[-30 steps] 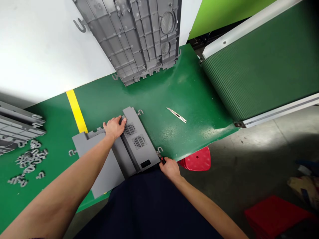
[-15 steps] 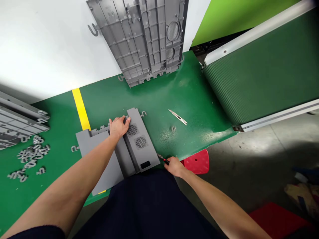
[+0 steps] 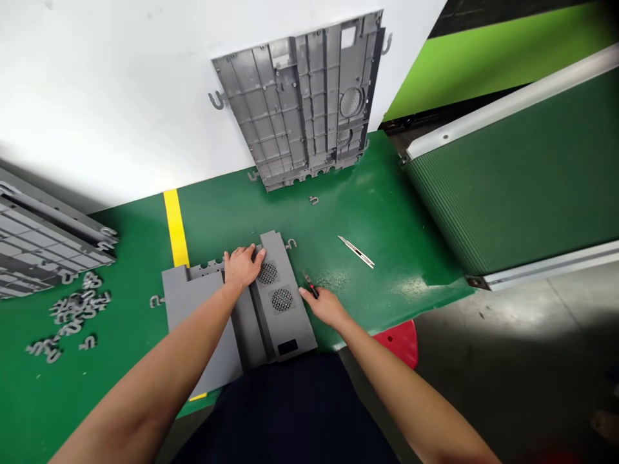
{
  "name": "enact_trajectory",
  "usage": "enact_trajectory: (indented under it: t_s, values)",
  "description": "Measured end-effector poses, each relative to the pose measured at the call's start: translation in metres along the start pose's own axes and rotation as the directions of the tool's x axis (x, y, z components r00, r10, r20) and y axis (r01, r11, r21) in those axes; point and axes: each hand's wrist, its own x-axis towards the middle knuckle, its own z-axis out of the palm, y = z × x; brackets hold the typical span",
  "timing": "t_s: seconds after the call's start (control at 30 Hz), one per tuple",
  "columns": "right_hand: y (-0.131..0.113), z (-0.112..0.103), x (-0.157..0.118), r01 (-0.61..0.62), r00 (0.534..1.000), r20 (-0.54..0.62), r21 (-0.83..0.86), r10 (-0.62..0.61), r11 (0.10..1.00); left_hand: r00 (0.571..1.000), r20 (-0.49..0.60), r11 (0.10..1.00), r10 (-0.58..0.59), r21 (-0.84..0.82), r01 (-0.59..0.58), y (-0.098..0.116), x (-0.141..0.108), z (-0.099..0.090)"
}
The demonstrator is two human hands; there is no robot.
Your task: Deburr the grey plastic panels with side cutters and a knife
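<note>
A grey moulded plastic panel with round vent grilles lies on the green bench top. My left hand rests flat on its upper part, fingers spread. My right hand is at the panel's right edge, gripping small red-handled side cutters, whose metal tips point away from me. A small U-shaped grey piece lies against the panel's far end, and another lies farther up the bench. A snap-off utility knife lies to the right, out of reach of neither hand's contact.
A second grey panel lies on a white surface beyond the bench. At the left are stacked grey panels and a heap of U-shaped pieces. A green conveyor belt runs along the right, with a red stool below the bench edge.
My right hand has moved from the panel's near corner up along its right edge, still with the cutters. A small U-shaped piece now lies on the bench farther up. The view has shifted slightly.
</note>
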Motion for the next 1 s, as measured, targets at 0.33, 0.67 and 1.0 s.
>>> enact_trajectory:
  t_s: [0.33, 0.67, 1.0]
  values:
    - [-0.076, 0.0, 0.058, -0.046, 0.999, -0.002, -0.082, 0.046, 0.996, 0.999, -0.027, 1.0, 0.029, -0.005, -0.029, -0.005, -0.001, 0.002]
    - [-0.097, -0.008, 0.07, -0.083, 0.996, -0.049, -0.11, 0.078, 0.991, 0.997, -0.031, 0.997, 0.064, -0.043, -0.066, -0.012, 0.006, 0.003]
    - [-0.093, -0.002, 0.075, -0.071, 0.993, -0.1, -0.139, 0.057, 0.988, 0.998, -0.033, 0.989, 0.047, -0.137, -0.051, -0.014, 0.005, 0.008]
